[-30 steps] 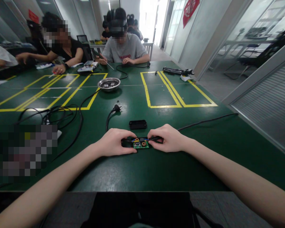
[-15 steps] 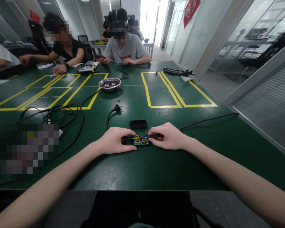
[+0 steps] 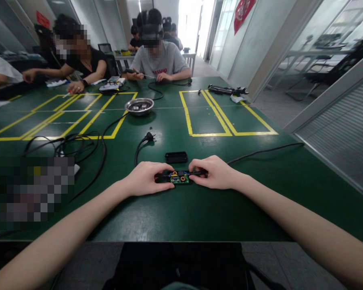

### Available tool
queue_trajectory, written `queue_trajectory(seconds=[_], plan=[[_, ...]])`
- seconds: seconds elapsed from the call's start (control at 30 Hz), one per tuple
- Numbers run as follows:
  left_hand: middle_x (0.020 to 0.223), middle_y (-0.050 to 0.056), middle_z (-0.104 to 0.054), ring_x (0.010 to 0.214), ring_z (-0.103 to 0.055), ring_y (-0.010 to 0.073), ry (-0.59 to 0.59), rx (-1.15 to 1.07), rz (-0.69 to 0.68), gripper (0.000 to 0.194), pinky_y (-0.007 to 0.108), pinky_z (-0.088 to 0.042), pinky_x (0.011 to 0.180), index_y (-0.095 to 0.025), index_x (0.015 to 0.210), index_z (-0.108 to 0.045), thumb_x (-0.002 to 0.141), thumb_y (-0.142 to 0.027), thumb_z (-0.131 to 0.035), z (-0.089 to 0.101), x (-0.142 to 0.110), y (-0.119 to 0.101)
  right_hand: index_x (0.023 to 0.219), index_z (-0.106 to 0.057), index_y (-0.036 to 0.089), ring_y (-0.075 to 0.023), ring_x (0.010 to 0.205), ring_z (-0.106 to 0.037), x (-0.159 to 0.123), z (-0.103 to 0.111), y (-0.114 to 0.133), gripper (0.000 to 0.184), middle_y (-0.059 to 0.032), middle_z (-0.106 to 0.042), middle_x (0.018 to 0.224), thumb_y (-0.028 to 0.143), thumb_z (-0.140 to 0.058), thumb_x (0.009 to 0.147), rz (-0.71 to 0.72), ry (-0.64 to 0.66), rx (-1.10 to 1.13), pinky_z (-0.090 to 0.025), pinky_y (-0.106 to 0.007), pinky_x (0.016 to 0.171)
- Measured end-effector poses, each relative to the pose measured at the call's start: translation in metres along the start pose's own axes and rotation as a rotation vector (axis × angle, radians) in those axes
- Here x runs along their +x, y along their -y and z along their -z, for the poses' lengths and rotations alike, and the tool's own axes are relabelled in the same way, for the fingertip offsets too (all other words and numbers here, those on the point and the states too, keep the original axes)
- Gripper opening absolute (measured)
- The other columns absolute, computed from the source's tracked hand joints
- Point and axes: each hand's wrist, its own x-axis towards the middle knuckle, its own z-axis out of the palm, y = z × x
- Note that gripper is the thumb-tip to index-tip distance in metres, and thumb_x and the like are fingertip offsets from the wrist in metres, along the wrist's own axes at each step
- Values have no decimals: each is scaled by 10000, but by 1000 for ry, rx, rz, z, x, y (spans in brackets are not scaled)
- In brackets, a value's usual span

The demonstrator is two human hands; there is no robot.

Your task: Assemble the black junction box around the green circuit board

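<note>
A green circuit board (image 3: 179,177) with copper-wound coils sits in an open black casing on the table, right in front of me. My left hand (image 3: 153,178) grips the casing's left end between thumb and fingers. At the other end, my right hand (image 3: 211,173) pinches the black cable (image 3: 200,173) where it enters, by some blue wires. Just beyond the board lies a black plastic cover (image 3: 176,157), its hollow side up. A black power plug (image 3: 150,137) rests farther off, and its cord runs back toward my left hand.
On the green table (image 3: 133,217) stand a metal bowl (image 3: 139,106) with small metal parts and, to the left, a tangle of black cables (image 3: 75,143). Yellow tape (image 3: 211,135) marks out rectangles. A black tool-like object (image 3: 226,90) lies far right. Across the table sits a co-worker (image 3: 160,60).
</note>
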Motion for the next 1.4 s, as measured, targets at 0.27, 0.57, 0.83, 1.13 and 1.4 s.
queue_trajectory(seconds=[0.27,0.57,0.83,1.13,1.4], plan=[[824,5,-721,678,-654,140,-20,0,-19,392,230,-468,647,-198,1180,-713,888,-458,-729,1,0,0,856,-622,201,-107,515,-484,0,1,-1,132,44,-568,615,301,-591,936,12,-1,6,-336,-235,596],[726,-15,-633,592,-556,118,-103,15,48,214,228,-407,612,-180,971,-641,997,-255,-442,0,2,4,747,-611,186,-122,571,-510,1,0,-3,254,0,-598,647,263,-508,966,-2,-45,-59,-343,-240,612],[633,-54,-581,521,-541,119,-83,84,90,163,225,-384,590,-202,1038,-622,1014,-252,-469,-7,3,4,782,-644,186,-115,547,-503,2,-1,-2,209,12,-597,635,259,-548,953,-34,10,3,-349,-241,617],[773,-5,-716,618,-654,149,-91,128,112,177,232,-442,631,-209,1071,-642,1022,-247,-476,-12,6,6,767,-649,183,-114,549,-496,3,1,-1,217,11,-596,631,264,-550,943,-54,35,48,-350,-242,616],[852,13,-756,698,-698,165,-80,155,112,204,239,-470,662,-214,1074,-661,1014,-243,-468,-12,8,5,646,-518,204,-134,561,-486,9,-7,5,329,6,-559,604,299,-537,960,-252,36,-116,-296,-258,606]])
